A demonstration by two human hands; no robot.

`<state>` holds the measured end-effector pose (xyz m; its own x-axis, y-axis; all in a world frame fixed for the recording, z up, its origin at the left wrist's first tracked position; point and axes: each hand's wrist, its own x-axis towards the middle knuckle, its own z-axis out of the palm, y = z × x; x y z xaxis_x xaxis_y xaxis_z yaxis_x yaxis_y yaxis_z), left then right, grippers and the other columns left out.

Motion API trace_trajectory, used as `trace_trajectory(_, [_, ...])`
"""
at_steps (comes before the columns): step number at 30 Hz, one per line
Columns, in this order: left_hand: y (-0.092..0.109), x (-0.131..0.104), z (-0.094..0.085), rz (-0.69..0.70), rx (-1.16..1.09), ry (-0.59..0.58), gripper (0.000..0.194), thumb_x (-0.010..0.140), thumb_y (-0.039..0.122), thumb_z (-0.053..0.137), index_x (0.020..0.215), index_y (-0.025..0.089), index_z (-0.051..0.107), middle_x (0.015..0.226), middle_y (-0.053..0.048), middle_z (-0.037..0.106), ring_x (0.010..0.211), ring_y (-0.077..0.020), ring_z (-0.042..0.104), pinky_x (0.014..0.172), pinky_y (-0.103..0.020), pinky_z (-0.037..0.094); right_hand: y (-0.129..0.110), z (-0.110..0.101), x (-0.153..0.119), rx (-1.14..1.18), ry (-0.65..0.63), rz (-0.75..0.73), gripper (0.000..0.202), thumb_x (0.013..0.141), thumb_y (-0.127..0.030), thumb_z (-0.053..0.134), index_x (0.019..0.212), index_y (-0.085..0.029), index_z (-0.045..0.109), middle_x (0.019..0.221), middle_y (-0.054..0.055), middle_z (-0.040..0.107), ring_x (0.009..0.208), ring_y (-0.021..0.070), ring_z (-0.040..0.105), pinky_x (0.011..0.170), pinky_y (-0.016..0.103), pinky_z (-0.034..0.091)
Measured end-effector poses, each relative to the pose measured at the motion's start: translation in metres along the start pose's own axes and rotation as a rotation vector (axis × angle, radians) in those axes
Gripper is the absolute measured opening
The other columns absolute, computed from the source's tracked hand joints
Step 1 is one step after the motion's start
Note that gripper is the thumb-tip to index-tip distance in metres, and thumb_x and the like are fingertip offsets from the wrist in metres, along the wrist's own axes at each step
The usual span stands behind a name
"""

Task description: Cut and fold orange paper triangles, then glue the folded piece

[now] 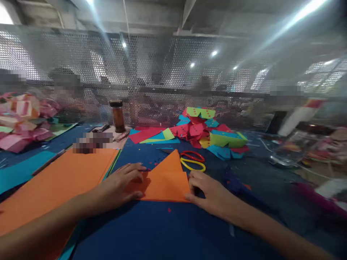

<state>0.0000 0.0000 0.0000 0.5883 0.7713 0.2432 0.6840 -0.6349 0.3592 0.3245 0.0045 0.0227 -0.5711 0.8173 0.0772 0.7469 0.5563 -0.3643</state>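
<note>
A folded orange paper [165,186] lies on the blue tabletop in front of me, with a triangular flap pointing up behind its straight upper edge. My left hand [123,184] holds its left end, fingers curved over the paper and thumb near the lower edge. At the right edge, my right hand [204,187] grips the paper between thumb and bent fingers. Just behind the paper is a pair of scissors with one red and one yellow handle loop [193,165]; the blades are partly hidden by the flap.
Large orange sheets [67,177] are stacked at left, under my left forearm, beside a blue sheet [24,171]. Colourful folded papers [200,130] pile up at the back. A brown-filled jar [118,117] stands before the perforated metal screen [162,65]. Pink folded papers [21,122] lie far left.
</note>
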Motion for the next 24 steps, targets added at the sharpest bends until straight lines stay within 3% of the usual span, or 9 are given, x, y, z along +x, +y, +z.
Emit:
trace_trajectory(7, [0.001,0.004,0.004,0.154,-0.024,-0.028,0.017,0.094,0.027,0.057,0.110,0.029,0.063,0.133,-0.001,0.061,0.125,-0.0204,0.055,0.115,-0.047,0.028,0.000,-0.003,0.001,-0.002,0.013,-0.018,0.023,0.087,-0.028,0.061,0.070,-0.020,0.047,0.084,0.002,0.054,0.078,0.0175,0.051,0.069,0.030,0.038])
trace_trajectory(12, [0.009,0.004,0.001,0.115,-0.114,-0.019,0.014,0.095,0.028,0.056,0.108,0.026,0.063,0.129,-0.003,0.063,0.121,-0.0188,0.057,0.101,-0.036,0.047,-0.001,-0.003,0.002,0.010,0.016,-0.015,0.023,0.087,-0.028,0.061,0.070,-0.020,0.048,0.085,0.002,0.054,0.080,0.0176,0.052,0.070,0.030,0.039])
trace_trajectory(19, [0.012,0.002,0.001,0.094,-0.136,-0.008,0.016,0.091,0.027,0.060,0.107,0.026,0.061,0.130,-0.004,0.060,0.118,-0.0203,0.059,0.097,-0.036,0.050,0.003,-0.003,0.000,0.061,0.019,0.029,0.020,0.087,-0.030,0.061,0.074,-0.021,0.049,0.085,0.001,0.055,0.077,0.0170,0.054,0.070,0.030,0.042])
trace_trajectory(21, [0.014,0.003,0.000,0.084,-0.138,-0.015,0.016,0.090,0.027,0.061,0.106,0.026,0.061,0.128,-0.004,0.061,0.118,-0.0208,0.059,0.097,-0.036,0.050,0.002,-0.010,0.000,0.067,0.137,0.061,0.015,0.086,-0.030,0.062,0.083,-0.022,0.050,0.090,0.002,0.057,0.081,0.0184,0.055,0.072,0.032,0.044])
trace_trajectory(24, [0.017,0.004,-0.002,0.055,-0.133,-0.026,0.019,0.090,0.028,0.061,0.108,0.026,0.062,0.127,-0.004,0.061,0.117,-0.0218,0.059,0.097,-0.037,0.050,-0.009,-0.025,0.000,-0.062,0.527,-0.003,0.020,0.086,-0.027,0.062,0.101,-0.021,0.050,0.103,0.007,0.056,0.099,0.0241,0.053,0.084,0.038,0.043])
